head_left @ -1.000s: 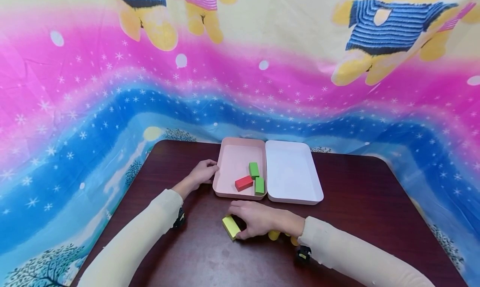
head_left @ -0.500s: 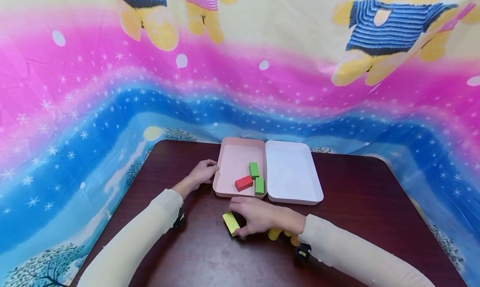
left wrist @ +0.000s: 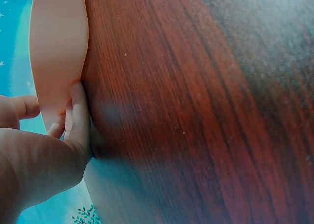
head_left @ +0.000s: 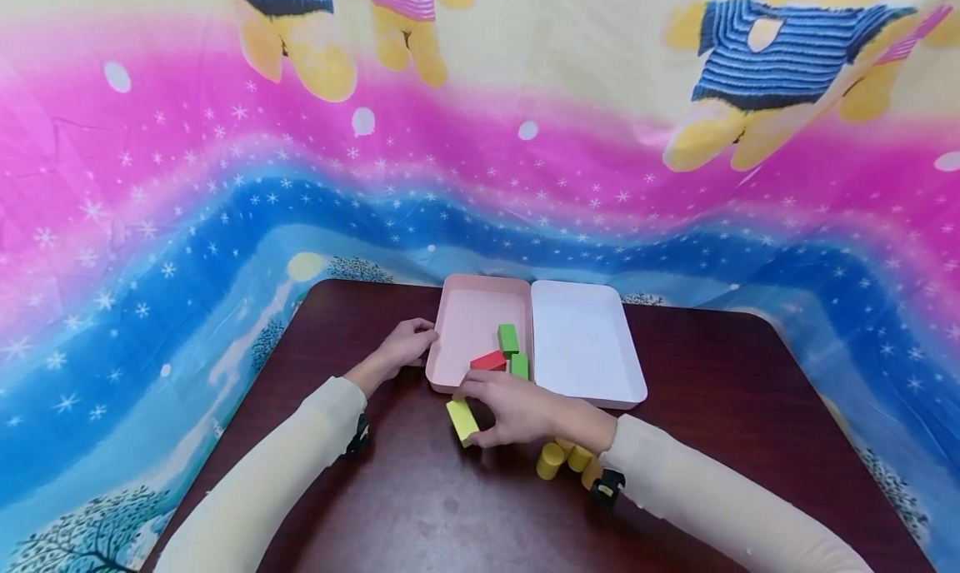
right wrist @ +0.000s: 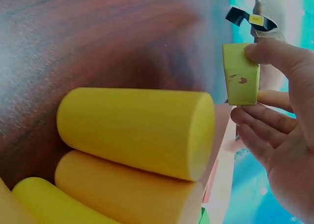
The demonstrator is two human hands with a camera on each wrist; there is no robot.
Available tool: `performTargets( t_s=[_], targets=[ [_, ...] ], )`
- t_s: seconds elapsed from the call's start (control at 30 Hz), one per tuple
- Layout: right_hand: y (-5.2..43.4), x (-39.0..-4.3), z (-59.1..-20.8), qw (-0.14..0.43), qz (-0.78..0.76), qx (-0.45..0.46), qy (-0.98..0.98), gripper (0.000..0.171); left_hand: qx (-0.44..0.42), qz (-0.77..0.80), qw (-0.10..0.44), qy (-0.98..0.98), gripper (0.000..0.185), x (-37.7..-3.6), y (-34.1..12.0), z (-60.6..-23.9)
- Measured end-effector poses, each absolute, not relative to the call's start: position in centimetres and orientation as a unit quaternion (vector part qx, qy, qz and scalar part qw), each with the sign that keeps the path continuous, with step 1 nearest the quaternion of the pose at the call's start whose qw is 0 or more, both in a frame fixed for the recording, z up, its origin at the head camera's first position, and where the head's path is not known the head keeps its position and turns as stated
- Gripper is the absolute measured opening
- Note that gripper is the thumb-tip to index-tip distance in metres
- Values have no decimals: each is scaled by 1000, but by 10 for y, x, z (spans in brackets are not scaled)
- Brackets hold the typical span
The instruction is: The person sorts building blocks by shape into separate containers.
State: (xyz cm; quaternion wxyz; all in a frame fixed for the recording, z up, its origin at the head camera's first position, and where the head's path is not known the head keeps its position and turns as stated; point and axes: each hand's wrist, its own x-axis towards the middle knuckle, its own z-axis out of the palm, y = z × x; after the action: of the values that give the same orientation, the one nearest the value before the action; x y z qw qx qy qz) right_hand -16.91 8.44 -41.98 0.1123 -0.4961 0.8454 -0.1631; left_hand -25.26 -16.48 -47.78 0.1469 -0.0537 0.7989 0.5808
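Note:
My right hand (head_left: 517, 406) pinches a yellow rectangular block (head_left: 462, 422) between thumb and fingers, raised in front of the pink tray (head_left: 465, 298). In the right wrist view the block (right wrist: 241, 76) shows one end with small reddish marks, the thumb on one side and a finger on the other. At the pink tray's left side my left hand (head_left: 407, 344) holds its edge. The left wrist view has fingers (left wrist: 78, 118) against the outer wall (left wrist: 59, 37) and another at the rim. Inside the tray lie a red block (head_left: 489, 360) and two green blocks (head_left: 507, 338), partly hidden by the right hand.
A white tray (head_left: 585, 331) adjoins the pink one on its right. Several yellow cylinders (head_left: 550, 461) stand on the dark wooden table (head_left: 397, 490) under the right wrist, partly covered by it. A patterned cloth (head_left: 480, 156) hangs behind the table.
My right hand has lifted the yellow block and carried it away from me, closer to the pink tray's front edge. More of the yellow cylinders shows. The left hand stays put.

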Motion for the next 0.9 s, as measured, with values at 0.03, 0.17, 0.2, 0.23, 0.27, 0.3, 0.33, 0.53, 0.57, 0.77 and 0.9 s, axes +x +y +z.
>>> performTargets(
  t_s=[0.03,0.17,0.2,0.23,0.27,0.3,0.33,0.53,0.57,0.77,0.9],
  targets=[
    [85,-170,-419,108,-165,-497,845,53,-53,581,146,799,42,-253,-165,-478],
    [86,-176,-419,93,-179,-500,842,52,-49,581,147,799,42,-253,-166,-478],
    [86,-177,-418,90,-183,-502,840,52,-48,581,147,799,43,-252,-166,-478],
    [86,-178,-418,89,-188,-504,838,52,-48,580,147,800,42,-252,-166,-478],
    [87,-179,-418,89,-192,-505,837,52,-48,579,147,800,42,-252,-166,-478],
    [87,-180,-417,88,-196,-505,836,52,-49,579,147,801,42,-252,-166,-479],
    [87,-181,-417,86,-199,-505,836,52,-49,578,146,801,42,-252,-166,-479],
    [87,-185,-413,71,-200,-496,842,52,-52,573,144,805,43,-252,-165,-479],
    [87,-186,-413,70,-200,-492,844,52,-53,572,144,806,43,-252,-165,-479],
    [88,-191,-414,87,-229,-473,846,51,-56,566,146,809,44,-252,-165,-479],
    [88,-195,-416,94,-246,-463,846,51,-55,564,145,811,44,-252,-165,-479]
  ],
)
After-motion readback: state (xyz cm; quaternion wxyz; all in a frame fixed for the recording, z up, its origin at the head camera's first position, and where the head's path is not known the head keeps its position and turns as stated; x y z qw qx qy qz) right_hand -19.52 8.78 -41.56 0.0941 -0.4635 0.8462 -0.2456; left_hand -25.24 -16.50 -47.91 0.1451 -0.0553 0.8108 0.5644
